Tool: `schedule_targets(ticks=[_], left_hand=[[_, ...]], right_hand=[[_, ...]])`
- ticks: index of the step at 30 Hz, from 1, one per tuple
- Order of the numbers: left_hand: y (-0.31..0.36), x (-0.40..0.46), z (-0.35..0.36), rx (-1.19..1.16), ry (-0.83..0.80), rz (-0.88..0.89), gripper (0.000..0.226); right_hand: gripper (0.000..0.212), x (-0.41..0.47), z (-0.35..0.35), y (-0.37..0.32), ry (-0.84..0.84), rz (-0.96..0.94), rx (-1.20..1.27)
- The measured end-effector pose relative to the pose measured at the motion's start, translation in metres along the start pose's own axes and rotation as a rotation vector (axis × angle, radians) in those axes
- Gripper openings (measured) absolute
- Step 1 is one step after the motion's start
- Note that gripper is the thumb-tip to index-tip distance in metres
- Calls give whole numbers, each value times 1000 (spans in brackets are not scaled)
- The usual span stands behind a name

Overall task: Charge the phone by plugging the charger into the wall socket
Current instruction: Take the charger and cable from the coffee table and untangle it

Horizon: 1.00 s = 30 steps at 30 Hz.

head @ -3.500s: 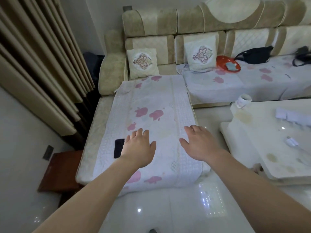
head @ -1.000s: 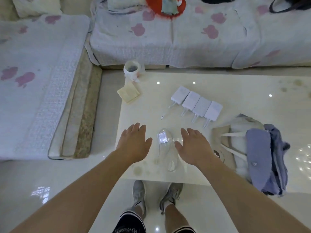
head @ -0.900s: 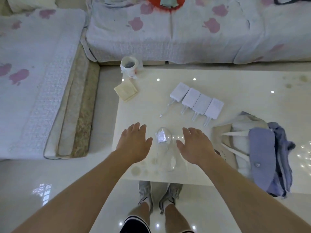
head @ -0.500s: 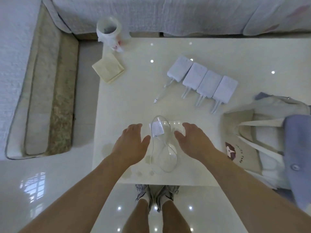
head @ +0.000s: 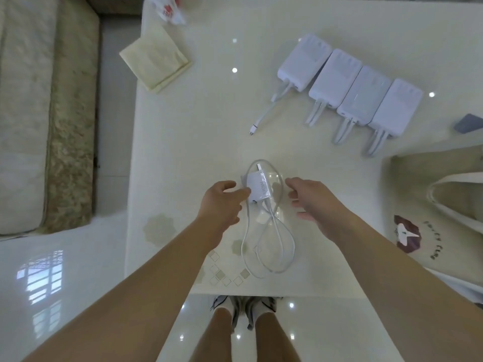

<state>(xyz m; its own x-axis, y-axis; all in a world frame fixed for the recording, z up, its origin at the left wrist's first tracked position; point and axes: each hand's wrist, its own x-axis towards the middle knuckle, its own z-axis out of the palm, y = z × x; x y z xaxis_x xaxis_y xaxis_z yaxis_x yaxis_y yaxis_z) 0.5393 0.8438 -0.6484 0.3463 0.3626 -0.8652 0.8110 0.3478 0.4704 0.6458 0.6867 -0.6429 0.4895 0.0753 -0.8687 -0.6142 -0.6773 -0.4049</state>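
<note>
Head view: white charger [head: 257, 188] w/ looped cable [head: 266, 246] lies on desk [head: 209, 142] near its front edge. Left hand [head: 222, 202] pinches charger to lift it; right hand [head: 311, 205] hovers beside, fingers loose, holding nothing.

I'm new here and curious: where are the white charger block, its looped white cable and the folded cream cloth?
White charger block [head: 258, 188], head view, its top face.
Looped white cable [head: 283, 259], head view, lower loop.
Folded cream cloth [head: 154, 62], head view, its middle.

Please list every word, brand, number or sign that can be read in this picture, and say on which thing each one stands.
Charger: one short printed word along its side, too blurred to read.
Tote bag: a line of small letters beside a dark red picture, too small to read.
Plastic wrapper: red marks, blurred, not readable.
Nothing else bears text.
</note>
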Motion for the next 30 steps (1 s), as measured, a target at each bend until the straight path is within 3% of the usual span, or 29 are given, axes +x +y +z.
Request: schedule_targets(ticks=[4,11,19,22,30], left_hand=[[-10,12,4,-124,-77,-43,43],[-18,20,9,-228,-30,-32,16],[-18,22,14,-305,14,-73,15],[-18,21,16,-319,20,-83,17],[-17,13,17,-372,13,-83,22]], right_hand=[[13,7,5,6,-20,29,121],[7,14,20,10,-61,44,208],[8,20,24,12,-19,45,243],[19,21,24,15,-36,51,279],[17,18,24,22,-85,19,403]])
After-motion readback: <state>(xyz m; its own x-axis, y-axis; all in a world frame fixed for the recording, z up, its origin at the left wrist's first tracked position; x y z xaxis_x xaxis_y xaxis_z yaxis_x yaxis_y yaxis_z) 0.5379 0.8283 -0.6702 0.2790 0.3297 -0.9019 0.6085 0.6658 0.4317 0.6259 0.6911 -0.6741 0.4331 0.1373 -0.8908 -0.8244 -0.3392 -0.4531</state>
